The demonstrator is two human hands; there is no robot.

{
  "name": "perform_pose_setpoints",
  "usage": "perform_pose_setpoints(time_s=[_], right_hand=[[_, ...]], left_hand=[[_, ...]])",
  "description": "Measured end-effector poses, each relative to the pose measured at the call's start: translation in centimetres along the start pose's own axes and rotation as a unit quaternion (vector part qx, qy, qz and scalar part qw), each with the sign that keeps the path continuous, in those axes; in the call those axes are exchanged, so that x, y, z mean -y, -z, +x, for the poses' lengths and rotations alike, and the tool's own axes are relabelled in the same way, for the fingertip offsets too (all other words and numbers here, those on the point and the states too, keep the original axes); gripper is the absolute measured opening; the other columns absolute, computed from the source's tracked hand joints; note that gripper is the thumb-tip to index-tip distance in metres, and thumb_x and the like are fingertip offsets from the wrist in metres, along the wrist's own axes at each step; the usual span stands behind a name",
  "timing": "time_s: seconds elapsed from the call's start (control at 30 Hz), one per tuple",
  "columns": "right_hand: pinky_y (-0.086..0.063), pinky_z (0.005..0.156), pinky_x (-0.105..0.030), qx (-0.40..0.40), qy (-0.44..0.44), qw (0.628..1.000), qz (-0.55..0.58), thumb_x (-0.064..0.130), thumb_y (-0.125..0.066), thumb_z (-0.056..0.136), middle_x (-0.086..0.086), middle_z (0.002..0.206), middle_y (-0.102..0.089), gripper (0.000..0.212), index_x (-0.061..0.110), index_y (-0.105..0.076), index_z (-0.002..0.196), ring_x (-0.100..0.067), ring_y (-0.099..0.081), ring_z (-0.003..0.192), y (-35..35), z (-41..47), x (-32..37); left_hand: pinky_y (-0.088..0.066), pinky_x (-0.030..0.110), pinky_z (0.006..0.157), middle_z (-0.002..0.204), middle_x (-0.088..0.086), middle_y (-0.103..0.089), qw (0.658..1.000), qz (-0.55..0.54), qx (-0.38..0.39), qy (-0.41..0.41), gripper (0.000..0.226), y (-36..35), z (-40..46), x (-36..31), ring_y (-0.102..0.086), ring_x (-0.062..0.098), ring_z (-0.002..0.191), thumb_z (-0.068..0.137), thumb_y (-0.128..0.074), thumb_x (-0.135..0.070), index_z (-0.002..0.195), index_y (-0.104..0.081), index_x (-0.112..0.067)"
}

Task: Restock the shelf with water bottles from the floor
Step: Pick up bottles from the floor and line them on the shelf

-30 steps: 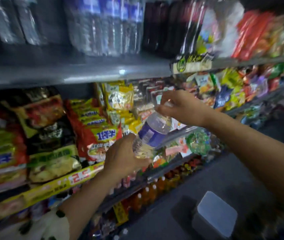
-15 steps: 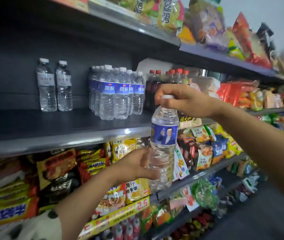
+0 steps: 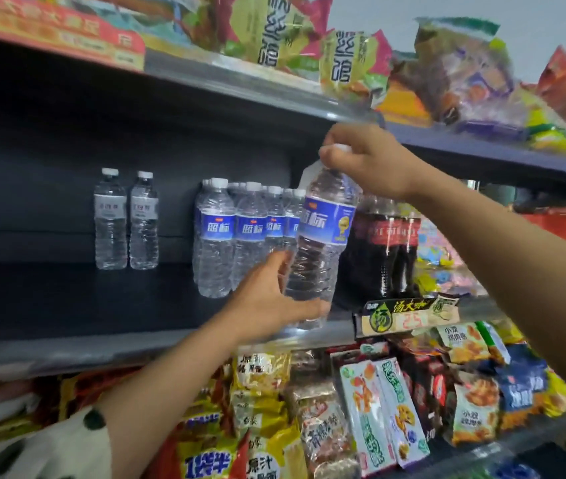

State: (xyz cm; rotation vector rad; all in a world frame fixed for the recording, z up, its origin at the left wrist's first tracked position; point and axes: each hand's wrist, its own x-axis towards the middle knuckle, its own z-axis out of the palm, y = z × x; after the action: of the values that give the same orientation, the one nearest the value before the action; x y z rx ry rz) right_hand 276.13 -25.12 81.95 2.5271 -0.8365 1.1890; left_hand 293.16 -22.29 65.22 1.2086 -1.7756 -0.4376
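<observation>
**Head view: blue-label bottle held at the edge of the middle shelf**

Head view looks up at a store rack. A water bottle (image 3: 323,243) with a blue label is carried by both hands in front of the dark shelf (image 3: 67,305), tilted slightly with its cap toward one o'clock. The right hand (image 3: 368,160) grips it from above, fingers curled over the white cap and neck. The left hand (image 3: 267,299) cups the lower body from seven o'clock, thumb and fingers wrapped round the clear ribbed part near the base. The base hangs over the front lip of the shelf, apparently not resting on it.

Just behind the bottle, at nine o'clock from it, a group of blue-label bottles (image 3: 240,233) stands upright on the shelf, packed close together. Farther toward nine o'clock, well apart from that group, two white-label bottles (image 3: 126,223) stand side by side. At three o'clock from the held bottle stand dark cola bottles (image 3: 388,247), with a price tag (image 3: 409,316) on the shelf edge below them.

Snack packets (image 3: 378,416) fill the tier at six o'clock, and more snack bags (image 3: 354,60) line the top tier at twelve. A spotted sleeve (image 3: 64,447) shows at seven o'clock.
</observation>
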Motion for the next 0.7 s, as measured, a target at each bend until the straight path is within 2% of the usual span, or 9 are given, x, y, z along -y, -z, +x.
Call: perform_pose_setpoints(time_s=[0.03,0.1,0.17,0.2,0.3,0.4,0.5,0.57,0.7], right_hand=[[-0.039,0.067,-0.029,0.005,0.012,1.000,0.016,0.018,-0.053,0.093,0.001,0.073,-0.057,0.016,0.015,-0.055,0.077,-0.007,-0.048,0.067,-0.5,0.7,-0.9],[-0.038,0.066,-0.023,0.018,0.027,0.999,0.028,0.016,-0.051,0.093,0.011,0.074,-0.055,0.012,0.018,-0.055,0.081,0.001,-0.047,0.066,-1.3,2.0,-2.5],[-0.038,0.071,-0.028,0.027,0.032,0.999,-0.015,0.024,-0.050,0.095,0.004,0.081,-0.057,0.013,0.014,-0.056,0.089,-0.010,-0.051,0.075,-2.2,3.4,-4.1],[-0.040,0.073,-0.031,0.036,0.022,0.998,-0.055,0.031,-0.049,0.096,-0.001,0.086,-0.058,0.021,0.012,-0.056,0.092,-0.018,-0.052,0.080,-2.7,4.1,-4.8],[-0.045,0.074,-0.038,0.046,0.011,0.991,-0.126,0.047,-0.046,0.094,-0.012,0.089,-0.060,0.035,0.014,-0.053,0.086,-0.033,-0.056,0.085,-4.6,5.9,-6.4],[-0.043,0.071,-0.037,0.026,0.020,0.992,-0.118,0.043,-0.044,0.094,-0.019,0.098,-0.063,0.030,0.015,-0.052,0.084,-0.040,-0.058,0.092,-7.1,7.0,-7.1],[-0.044,0.075,-0.039,0.032,0.023,0.988,-0.150,0.039,-0.044,0.095,-0.022,0.106,-0.063,0.031,0.012,-0.057,0.103,-0.042,-0.058,0.098,-9.4,7.9,-7.6],[-0.045,0.077,-0.041,0.047,0.024,0.987,-0.154,0.036,-0.044,0.094,-0.023,0.107,-0.063,0.031,0.012,-0.058,0.108,-0.042,-0.058,0.098,-10.6,8.2,-8.4],[-0.039,0.070,-0.037,0.064,0.022,0.983,-0.173,0.036,-0.041,0.095,-0.020,0.106,-0.063,0.031,0.013,-0.056,0.109,-0.039,-0.057,0.096,-12.5,8.3,-10.4]], left_hand=[[-0.053,0.042,0.090,0.108,-0.012,-0.067,1.000,-0.019,0.015,0.012,0.085,-0.1,0.8,0.5,-0.065,0.010,0.098,0.043,-0.080,-0.063,0.117,-0.051,-0.033],[-0.054,0.043,0.090,0.102,-0.011,-0.070,0.999,-0.025,-0.014,0.022,0.077,-0.8,2.1,1.0,-0.068,0.009,0.094,0.042,-0.081,-0.057,0.109,-0.055,-0.032],[-0.054,0.041,0.087,0.097,-0.012,-0.070,0.996,0.008,-0.080,0.039,0.067,-1.5,3.2,1.0,-0.067,0.009,0.091,0.046,-0.081,-0.055,0.103,-0.054,-0.032],[-0.053,0.038,0.086,0.097,-0.013,-0.068,0.991,0.044,-0.114,0.051,0.063,-1.9,3.6,0.9,-0.065,0.010,0.090,0.051,-0.082,-0.054,0.102,-0.053,-0.031],[-0.050,0.031,0.078,0.099,-0.011,-0.065,0.970,0.139,-0.184,0.079,0.059,-2.6,4.7,1.4,-0.061,0.013,0.091,0.059,-0.083,-0.052,0.103,-0.052,-0.027],[-0.051,0.031,0.081,0.103,-0.008,-0.065,0.968,0.148,-0.182,0.084,0.060,-2.4,5.6,2.8,-0.062,0.014,0.094,0.061,-0.083,-0.050,0.106,-0.054,-0.023],[-0.054,0.038,0.084,0.101,-0.004,-0.067,0.972,0.145,-0.152,0.101,0.058,-1.7,6.6,4.2,-0.064,0.017,0.092,0.068,-0.082,-0.043,0.115,-0.057,-0.018],[-0.054,0.037,0.083,0.098,0.001,-0.066,0.966,0.177,-0.147,0.116,0.057,-1.4,7.2,5.0,-0.063,0.018,0.091,0.073,-0.081,-0.038,0.118,-0.058,-0.012],[-0.050,0.029,0.078,0.100,0.005,-0.067,0.948,0.226,-0.181,0.133,0.042,-1.2,8.1,6.7,-0.062,0.021,0.092,0.077,-0.079,-0.034,0.108,-0.062,-0.011]])
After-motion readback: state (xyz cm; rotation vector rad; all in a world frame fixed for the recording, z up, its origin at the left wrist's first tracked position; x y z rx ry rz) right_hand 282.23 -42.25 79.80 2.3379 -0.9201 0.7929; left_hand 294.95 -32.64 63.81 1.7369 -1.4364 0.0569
